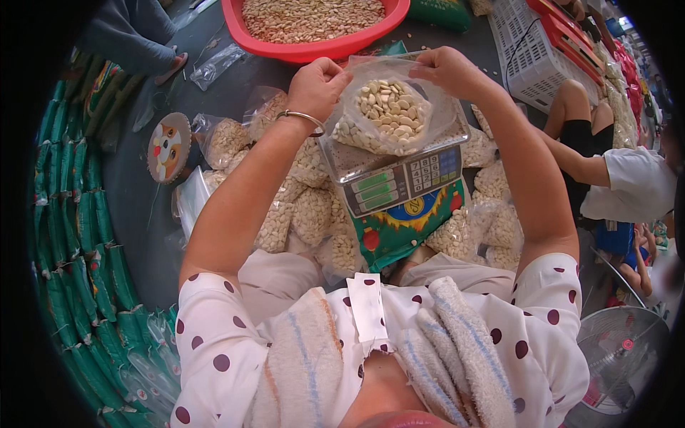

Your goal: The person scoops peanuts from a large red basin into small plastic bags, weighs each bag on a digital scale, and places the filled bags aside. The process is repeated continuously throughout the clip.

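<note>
A clear plastic bag of large pale seeds [393, 109], its mouth wide, rests on the metal pan of a digital weighing scale [404, 179]. My left hand [319, 88] pinches the bag's rim at the left, with a bangle on the wrist. At the right, my right hand [447, 72] pinches the opposite side of the rim. Beneath the scale lies a green printed sack [412, 222]. Filled seed bags [313, 211] lie in a heap to the left of the scale, and more filled bags [497, 224] lie to its right.
Beyond the scale stands a red plastic basin [316, 51] of seeds. Stacked green packages [72, 214] line the left side. A round stool with a dog picture [169, 148] is nearer. At right are a white crate [527, 59], a seated person [626, 184] and a fan [621, 358].
</note>
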A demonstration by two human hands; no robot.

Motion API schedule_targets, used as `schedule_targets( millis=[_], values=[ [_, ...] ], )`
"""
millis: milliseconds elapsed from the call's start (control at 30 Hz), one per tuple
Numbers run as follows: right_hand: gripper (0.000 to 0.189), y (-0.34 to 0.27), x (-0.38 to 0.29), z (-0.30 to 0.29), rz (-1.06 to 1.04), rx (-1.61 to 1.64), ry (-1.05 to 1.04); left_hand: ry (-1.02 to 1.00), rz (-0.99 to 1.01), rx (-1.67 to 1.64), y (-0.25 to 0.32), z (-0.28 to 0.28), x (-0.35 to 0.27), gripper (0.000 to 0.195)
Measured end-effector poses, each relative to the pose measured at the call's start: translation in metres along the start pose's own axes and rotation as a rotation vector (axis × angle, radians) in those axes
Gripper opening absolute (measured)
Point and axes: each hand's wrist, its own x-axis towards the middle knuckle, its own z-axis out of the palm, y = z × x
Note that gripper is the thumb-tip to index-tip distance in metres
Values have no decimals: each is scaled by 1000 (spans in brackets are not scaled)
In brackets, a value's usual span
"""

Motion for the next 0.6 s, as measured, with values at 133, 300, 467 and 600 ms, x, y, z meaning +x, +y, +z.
schedule_targets(
  millis=[133, 300, 467, 600],
  values=[
    [39, -35, -31, -4, -176, -326, 285, 11, 95, 164, 8, 5, -7, 18],
    [22, -88, -67, -14, -604, -223, 569, 62, 160, 409, 21, 0, -19, 36],
    [15, -102, -67, -7, -282, -399, 8, -20, 87, 177, 26, -27, -45, 46],
    [15, -79, -26, 5, -329, -755, -319, -36, 26, 241, 49, -52, -78, 39]
  ],
)
